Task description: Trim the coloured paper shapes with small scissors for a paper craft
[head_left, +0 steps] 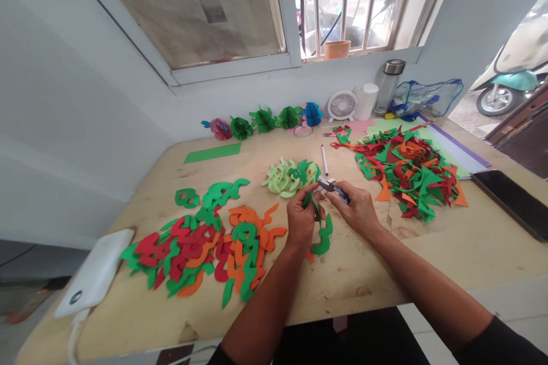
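Near the middle of the table, my left hand (301, 218) is closed on a green paper cutout (315, 205), its fingers pinching it. My right hand (357, 208) grips a small dark-blue hand tool with a silver head (331, 187), whose exact kind I cannot make out; its head is close to the cutout. A wavy green cutout (322, 239) lies below my hands. Behind them is a pile of pale green curved cutouts (282, 178). To the left, red, green and orange cutouts (188, 248) lie heaped together.
Red, green and orange scraps (422, 168) are piled at the right, beside a black phone (514, 199). A white pen (324, 159) lies behind my hands. Paper flowers (262, 120), a small fan (342, 106) and a bottle (387, 88) line the wall. A white power bank (96, 274) is front left.
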Demonstrator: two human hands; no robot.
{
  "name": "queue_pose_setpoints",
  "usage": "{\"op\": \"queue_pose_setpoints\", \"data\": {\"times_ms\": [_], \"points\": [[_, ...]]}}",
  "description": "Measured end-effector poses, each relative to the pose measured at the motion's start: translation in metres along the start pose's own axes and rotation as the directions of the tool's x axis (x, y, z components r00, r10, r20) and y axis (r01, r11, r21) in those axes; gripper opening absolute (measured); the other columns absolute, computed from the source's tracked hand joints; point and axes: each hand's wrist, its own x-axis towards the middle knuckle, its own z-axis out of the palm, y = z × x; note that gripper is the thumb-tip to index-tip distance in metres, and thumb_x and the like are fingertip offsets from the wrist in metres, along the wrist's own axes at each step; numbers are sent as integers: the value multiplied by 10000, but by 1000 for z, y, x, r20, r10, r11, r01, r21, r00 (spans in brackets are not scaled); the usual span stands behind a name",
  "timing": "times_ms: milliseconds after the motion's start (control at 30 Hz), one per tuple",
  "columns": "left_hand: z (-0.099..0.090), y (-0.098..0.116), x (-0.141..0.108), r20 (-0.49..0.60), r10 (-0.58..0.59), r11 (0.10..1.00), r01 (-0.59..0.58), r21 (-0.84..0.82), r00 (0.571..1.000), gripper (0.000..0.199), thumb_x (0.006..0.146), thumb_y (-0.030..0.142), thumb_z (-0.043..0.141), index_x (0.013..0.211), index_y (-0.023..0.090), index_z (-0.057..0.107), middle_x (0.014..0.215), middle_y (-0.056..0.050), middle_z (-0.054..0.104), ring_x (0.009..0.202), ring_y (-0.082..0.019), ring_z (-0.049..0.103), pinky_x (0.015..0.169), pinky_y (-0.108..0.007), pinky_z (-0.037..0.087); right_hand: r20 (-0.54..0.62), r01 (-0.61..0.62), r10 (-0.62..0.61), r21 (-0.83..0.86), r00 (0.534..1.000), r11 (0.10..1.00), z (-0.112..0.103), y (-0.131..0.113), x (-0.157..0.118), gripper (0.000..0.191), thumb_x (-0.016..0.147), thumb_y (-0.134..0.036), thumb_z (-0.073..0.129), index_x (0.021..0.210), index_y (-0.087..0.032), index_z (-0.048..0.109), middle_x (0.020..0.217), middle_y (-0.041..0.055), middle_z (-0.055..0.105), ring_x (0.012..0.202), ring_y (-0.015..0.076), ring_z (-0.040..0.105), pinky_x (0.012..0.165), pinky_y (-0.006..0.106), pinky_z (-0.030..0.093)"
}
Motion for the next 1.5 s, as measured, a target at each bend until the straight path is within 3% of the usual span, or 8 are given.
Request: {"op": "queue_pose_setpoints", "data": {"times_ms": [500, 700, 1000, 1500], "points": [[-1, 0, -1, 17, 11, 1000, -11, -4, 1000, 397, 625, 404, 734, 937, 169, 669, 639, 35, 585, 335, -29, 445, 338, -166, 353, -60, -57, 55, -43, 997, 997, 0, 5, 0, 313, 834, -459, 502, 885, -191, 657, 653, 17, 636, 558, 128, 544, 558, 219, 366], [0, 2, -1, -1, 25, 1000, -25, -10, 1000, 400, 629, 396, 735, 947, 165, 665, 615, 40, 580, 334, -28, 441, 337, -159, 336, -14, -71, 71, -40, 997, 997, -1, 5, 1, 346, 812, -477, 523, 927, -175, 646, 584, -13, 569, 513, 111, 492, 525, 213, 343], [-3, -5, 2, 6, 29, 1000, -29, -8, 1000, 403, 634, 394, 734, 966, 175, 666, 620, 45, 584, 335, -23, 436, 342, -158, 341, -10, -85, 85, -45, 996, 995, 0, 6, 2, 339, 803, -470, 529, 926, -174, 643, 618, 1, 590, 527, 117, 492, 539, 219, 345], [-4, -6, 1, 45, 29, 999, -30, 15, 999, 378, 659, 381, 723, 967, 168, 668, 662, 32, 576, 346, -24, 461, 339, -152, 371, 53, -212, 205, 237, 977, 948, -1, 13, 8, 275, 764, -391, 576, 897, -159, 638, 647, -12, 569, 562, 114, 476, 526, 223, 362]]}}
